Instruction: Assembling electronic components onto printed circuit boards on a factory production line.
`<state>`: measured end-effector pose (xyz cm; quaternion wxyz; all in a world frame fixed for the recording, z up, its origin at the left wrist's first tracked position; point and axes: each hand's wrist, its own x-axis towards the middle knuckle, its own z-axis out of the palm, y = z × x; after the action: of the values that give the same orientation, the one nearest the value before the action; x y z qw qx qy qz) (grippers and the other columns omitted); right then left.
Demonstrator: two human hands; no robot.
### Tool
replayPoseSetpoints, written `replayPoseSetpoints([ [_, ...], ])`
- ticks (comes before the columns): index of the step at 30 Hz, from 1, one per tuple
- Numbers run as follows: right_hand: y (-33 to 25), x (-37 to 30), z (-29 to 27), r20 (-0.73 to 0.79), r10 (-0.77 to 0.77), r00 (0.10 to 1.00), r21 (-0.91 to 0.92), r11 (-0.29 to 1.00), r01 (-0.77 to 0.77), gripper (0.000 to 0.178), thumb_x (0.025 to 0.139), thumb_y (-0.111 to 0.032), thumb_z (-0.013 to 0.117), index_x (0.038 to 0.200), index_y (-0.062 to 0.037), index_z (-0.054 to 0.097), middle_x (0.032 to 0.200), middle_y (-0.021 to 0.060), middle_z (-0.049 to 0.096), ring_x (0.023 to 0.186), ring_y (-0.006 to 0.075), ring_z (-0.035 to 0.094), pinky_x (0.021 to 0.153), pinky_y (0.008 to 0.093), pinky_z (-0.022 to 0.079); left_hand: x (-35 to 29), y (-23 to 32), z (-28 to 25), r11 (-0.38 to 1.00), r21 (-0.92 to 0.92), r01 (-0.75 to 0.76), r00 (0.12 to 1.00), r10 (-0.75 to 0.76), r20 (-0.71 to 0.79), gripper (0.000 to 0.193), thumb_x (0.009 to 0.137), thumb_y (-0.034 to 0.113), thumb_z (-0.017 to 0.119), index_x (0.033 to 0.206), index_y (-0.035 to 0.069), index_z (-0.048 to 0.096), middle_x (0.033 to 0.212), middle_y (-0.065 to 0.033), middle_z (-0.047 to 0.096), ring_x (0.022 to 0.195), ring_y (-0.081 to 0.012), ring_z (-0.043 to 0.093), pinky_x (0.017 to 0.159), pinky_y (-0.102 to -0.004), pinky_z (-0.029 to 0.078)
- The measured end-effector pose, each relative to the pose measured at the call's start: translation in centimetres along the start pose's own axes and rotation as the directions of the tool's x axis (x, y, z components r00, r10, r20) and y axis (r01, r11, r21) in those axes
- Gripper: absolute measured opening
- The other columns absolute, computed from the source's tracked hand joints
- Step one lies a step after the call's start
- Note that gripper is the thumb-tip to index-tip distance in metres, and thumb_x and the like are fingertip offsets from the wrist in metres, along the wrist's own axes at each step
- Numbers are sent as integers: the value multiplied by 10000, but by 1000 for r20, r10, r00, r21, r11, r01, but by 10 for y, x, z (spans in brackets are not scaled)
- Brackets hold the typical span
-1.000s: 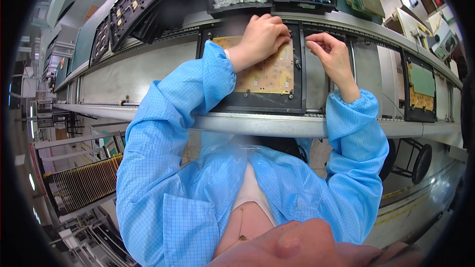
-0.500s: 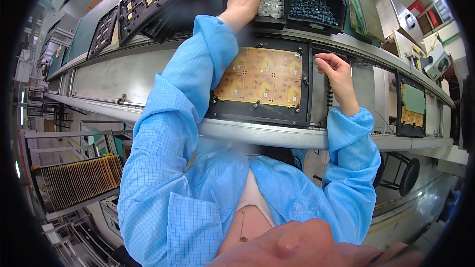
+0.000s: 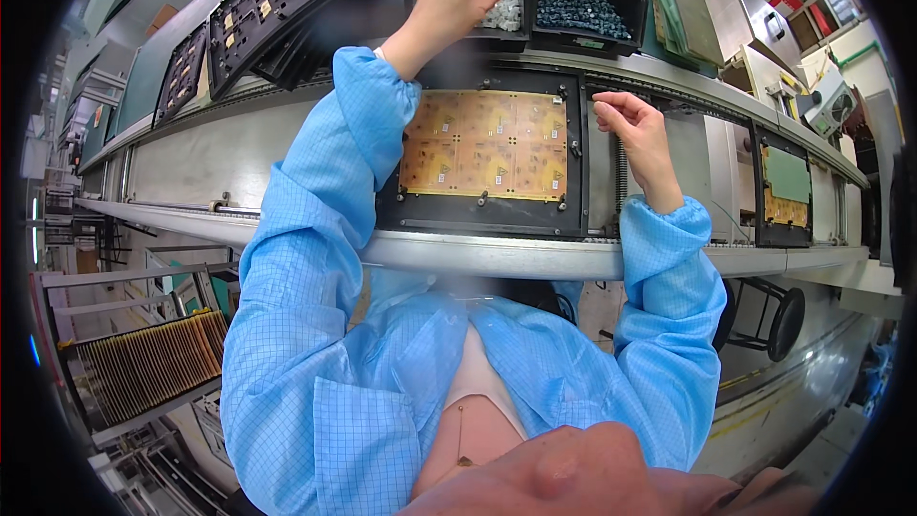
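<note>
My left hand (image 3: 455,6) is over a black bin (image 3: 504,41) of small white parts (image 3: 508,11). Its thumb and fingers are drawn together at the tips; whatever is between them is too small to make out. My right hand (image 3: 638,139) hovers beside the right edge of a black carrier frame (image 3: 478,216), thumb and forefinger pinched, their contents not discernible. In the frame lies a yellow-orange circuit board panel (image 3: 485,145) divided into several sections, with small pale labels. My left sleeve covers part of the frame's left side.
Beside the white parts stands a bin of dark blue parts (image 3: 585,10). Black slotted trays (image 3: 287,2) lean at the upper left. Metal conveyor rails run across; another carrier with a green sheet (image 3: 787,175) sits at right. A rack of boards (image 3: 148,366) stands lower left.
My left hand has lifted out of the white parts and moved back and slightly right over the bin. My right hand stays pinched beside the frame. The whole view has shifted slightly.
</note>
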<state>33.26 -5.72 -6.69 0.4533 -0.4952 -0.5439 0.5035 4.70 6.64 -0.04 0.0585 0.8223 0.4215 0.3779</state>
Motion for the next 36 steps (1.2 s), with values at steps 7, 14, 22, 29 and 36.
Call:
replayPoseSetpoints([
  [7, -3, 1, 5, 16, -13, 1000, 31, 999, 12, 223, 916, -155, 696, 1087, -12, 694, 900, 8, 685, 792, 75, 604, 758, 231, 498, 12, 20, 7, 997, -69, -43, 997, 38, -67, 154, 884, 55, 659, 1018, 55, 736, 931, -47, 684, 798, -150, 685, 757, -263, 569],
  [14, -3, 2, 4, 13, 0, 1000, 37, 999, 0, 217, 914, -145, 697, 1082, -8, 696, 891, 6, 683, 785, 73, 600, 748, 229, 497, 37, 33, 34, 986, 57, -154, 970, 162, -181, 130, 848, 97, 677, 966, 94, 732, 864, -67, 650, 737, -194, 671, 686, -292, 554],
  [22, 1, 7, 8, 1, 29, 1000, 24, 999, -29, 210, 919, -127, 686, 1085, 2, 695, 901, 22, 689, 792, 81, 615, 753, 234, 509, 51, 25, 61, 933, 327, -151, 964, 212, -159, 88, 811, 164, 672, 873, 118, 714, 866, -72, 685, 840, -269, 670, 737, -398, 538],
  [29, 3, 10, 6, 117, 118, 986, 113, 985, -131, 244, 928, -88, 664, 1147, 20, 672, 991, 86, 707, 863, 126, 665, 817, 259, 555, 57, 30, 75, 987, 140, -73, 979, 97, -177, 49, 815, 35, 573, 833, 40, 618, 938, -197, 593, 852, -391, 616, 744, -483, 517],
  [36, 8, 13, 9, 151, 161, 975, 209, 959, -191, 275, 932, -69, 655, 1178, 52, 635, 1046, 148, 699, 909, 181, 692, 860, 296, 582, 61, 19, 92, 953, 254, -166, 977, 194, -87, 52, 752, -7, 600, 791, 12, 628, 889, -213, 597, 840, -369, 633, 759, -438, 538],
])
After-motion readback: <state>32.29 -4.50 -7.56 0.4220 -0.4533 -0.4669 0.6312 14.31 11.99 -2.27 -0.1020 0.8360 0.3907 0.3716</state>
